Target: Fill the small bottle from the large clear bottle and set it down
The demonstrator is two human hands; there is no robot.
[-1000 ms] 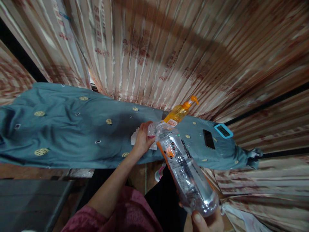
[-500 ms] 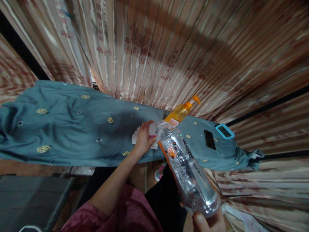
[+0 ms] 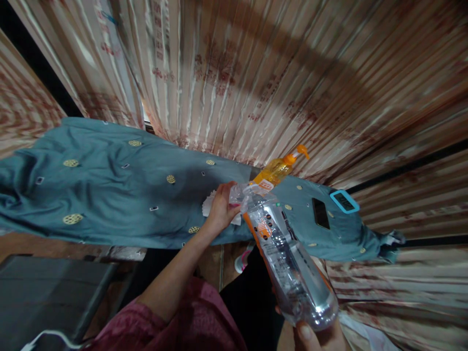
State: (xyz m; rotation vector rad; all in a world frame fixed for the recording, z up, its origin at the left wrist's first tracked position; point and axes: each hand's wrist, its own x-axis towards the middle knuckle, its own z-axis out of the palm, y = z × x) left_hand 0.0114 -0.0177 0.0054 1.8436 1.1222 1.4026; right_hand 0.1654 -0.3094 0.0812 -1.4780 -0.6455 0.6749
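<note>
My right hand point(image 3: 320, 336) grips the base end of a large clear plastic bottle point(image 3: 292, 265) with an orange-and-silver label. The bottle is tilted, its neck end pointing up and left over the cloth. At that end, my left hand point(image 3: 220, 209) is closed on a small clear plastic piece point(image 3: 237, 193), partly hidden by the fingers. Whether this piece touches the bottle's mouth I cannot tell. White paper point(image 3: 209, 204) with a ragged edge lies beneath my left hand. Just behind the bottle's neck is an orange pump bottle point(image 3: 274, 171) holding yellow liquid.
A teal patterned cloth point(image 3: 109, 190) covers the long narrow table. Toward its right end lie a dark phone point(image 3: 321, 213) and a blue-framed digital timer point(image 3: 344, 201). Pleated curtains point(image 3: 234, 87) hang close behind. A grey flat surface point(image 3: 47, 297) stands at the lower left.
The view has shifted slightly, so the table items appear a little farther right. Both hands keep their holds, and the large bottle stays tilted much as before.
</note>
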